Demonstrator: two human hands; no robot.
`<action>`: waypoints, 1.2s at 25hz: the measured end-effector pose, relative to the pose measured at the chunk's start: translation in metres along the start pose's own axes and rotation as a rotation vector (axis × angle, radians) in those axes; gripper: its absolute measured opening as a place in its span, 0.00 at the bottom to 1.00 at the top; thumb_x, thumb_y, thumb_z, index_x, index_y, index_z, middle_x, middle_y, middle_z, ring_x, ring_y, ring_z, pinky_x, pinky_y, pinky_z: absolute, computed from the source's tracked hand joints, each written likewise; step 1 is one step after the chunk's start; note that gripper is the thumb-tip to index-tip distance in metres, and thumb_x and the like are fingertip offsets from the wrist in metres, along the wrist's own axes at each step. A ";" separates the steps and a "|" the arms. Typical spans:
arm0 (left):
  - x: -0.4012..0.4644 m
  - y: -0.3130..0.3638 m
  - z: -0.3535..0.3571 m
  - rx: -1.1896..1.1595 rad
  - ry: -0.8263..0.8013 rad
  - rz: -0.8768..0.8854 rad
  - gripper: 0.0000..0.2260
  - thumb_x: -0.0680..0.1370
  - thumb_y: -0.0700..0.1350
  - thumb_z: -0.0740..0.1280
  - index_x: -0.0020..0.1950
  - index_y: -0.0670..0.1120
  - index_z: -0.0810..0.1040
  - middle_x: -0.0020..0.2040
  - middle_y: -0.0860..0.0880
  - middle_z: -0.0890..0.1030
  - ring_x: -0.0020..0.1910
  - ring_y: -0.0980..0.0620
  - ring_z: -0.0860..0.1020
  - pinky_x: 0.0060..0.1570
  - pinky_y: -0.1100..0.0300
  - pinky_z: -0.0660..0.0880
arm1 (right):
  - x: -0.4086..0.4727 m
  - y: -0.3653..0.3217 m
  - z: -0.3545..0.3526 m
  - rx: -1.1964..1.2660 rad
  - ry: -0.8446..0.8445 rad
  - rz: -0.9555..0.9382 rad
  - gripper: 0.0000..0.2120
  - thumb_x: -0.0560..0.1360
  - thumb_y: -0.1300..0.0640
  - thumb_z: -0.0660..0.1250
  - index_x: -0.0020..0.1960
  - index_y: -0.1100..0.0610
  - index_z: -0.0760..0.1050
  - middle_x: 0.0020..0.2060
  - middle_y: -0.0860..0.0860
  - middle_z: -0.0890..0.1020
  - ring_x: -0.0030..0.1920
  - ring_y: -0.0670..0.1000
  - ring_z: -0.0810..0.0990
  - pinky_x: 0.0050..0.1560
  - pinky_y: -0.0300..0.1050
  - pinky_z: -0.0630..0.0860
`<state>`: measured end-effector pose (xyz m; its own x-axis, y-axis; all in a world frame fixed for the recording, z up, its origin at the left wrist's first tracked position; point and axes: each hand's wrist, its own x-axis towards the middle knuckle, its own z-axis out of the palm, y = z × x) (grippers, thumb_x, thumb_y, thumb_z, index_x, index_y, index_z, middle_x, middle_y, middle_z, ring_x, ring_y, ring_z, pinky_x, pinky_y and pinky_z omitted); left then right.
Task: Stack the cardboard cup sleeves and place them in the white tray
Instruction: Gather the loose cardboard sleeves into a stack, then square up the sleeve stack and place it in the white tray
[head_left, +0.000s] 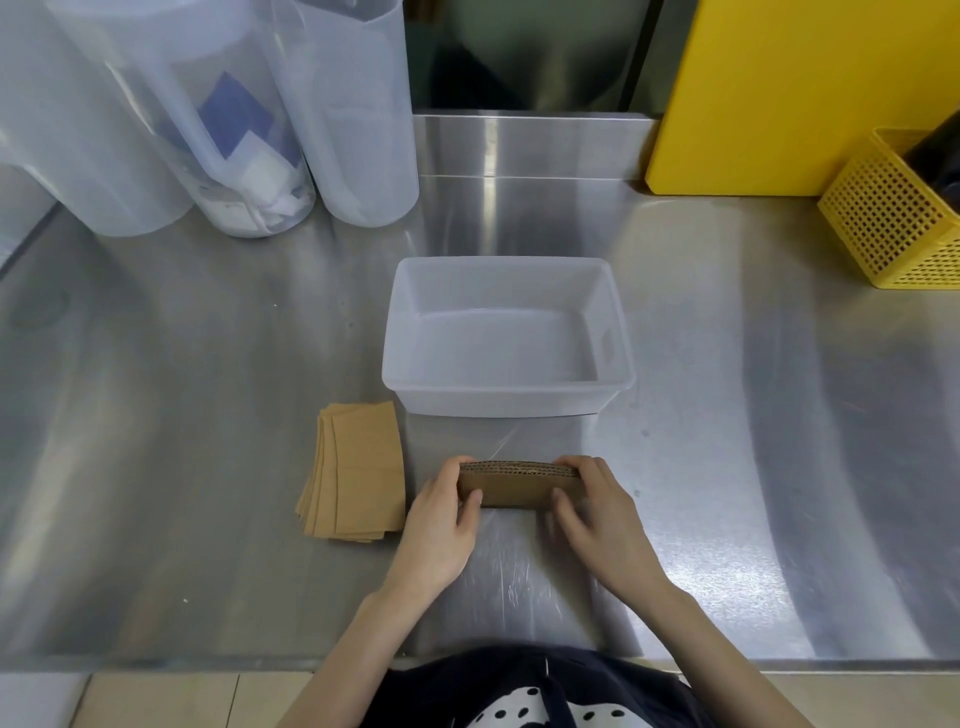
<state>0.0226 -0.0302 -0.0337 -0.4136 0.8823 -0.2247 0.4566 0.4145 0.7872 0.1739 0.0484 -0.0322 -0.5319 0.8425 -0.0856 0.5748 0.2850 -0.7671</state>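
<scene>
on the steel counter (208, 364), the left hand (441, 525) and right hand (592, 514) clamp a stack of cup sleeves (519, 486) on edge, squaring it just before the empty white tray (506, 397); next, probably lift it in. loose sleeves (358, 473) lie beside.

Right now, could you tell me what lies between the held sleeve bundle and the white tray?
Only bare steel counter separates the sleeve bundle from the white tray, as the head view shows.
</scene>
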 end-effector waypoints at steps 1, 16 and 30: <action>0.001 0.003 -0.003 0.012 0.003 0.014 0.13 0.77 0.42 0.59 0.61 0.44 0.67 0.50 0.45 0.78 0.47 0.49 0.77 0.48 0.60 0.72 | 0.001 -0.001 -0.004 0.005 0.005 -0.001 0.12 0.75 0.59 0.61 0.58 0.58 0.71 0.48 0.50 0.73 0.47 0.49 0.73 0.47 0.20 0.64; 0.027 0.008 -0.106 0.077 0.194 0.031 0.18 0.77 0.42 0.58 0.67 0.48 0.67 0.59 0.45 0.75 0.53 0.46 0.75 0.52 0.63 0.67 | 0.048 -0.083 0.027 0.068 -0.326 -0.089 0.12 0.75 0.52 0.61 0.55 0.57 0.74 0.42 0.50 0.79 0.41 0.49 0.76 0.37 0.34 0.69; 0.037 -0.040 -0.116 0.112 0.117 -0.232 0.35 0.73 0.46 0.66 0.73 0.43 0.50 0.73 0.40 0.58 0.73 0.41 0.56 0.72 0.48 0.56 | 0.065 -0.105 0.078 0.066 -0.412 0.100 0.17 0.72 0.51 0.66 0.53 0.62 0.70 0.47 0.56 0.79 0.44 0.50 0.74 0.44 0.41 0.70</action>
<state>-0.1021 -0.0401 -0.0071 -0.6025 0.7317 -0.3187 0.4205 0.6304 0.6525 0.0305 0.0379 -0.0073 -0.6870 0.6076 -0.3986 0.6027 0.1699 -0.7797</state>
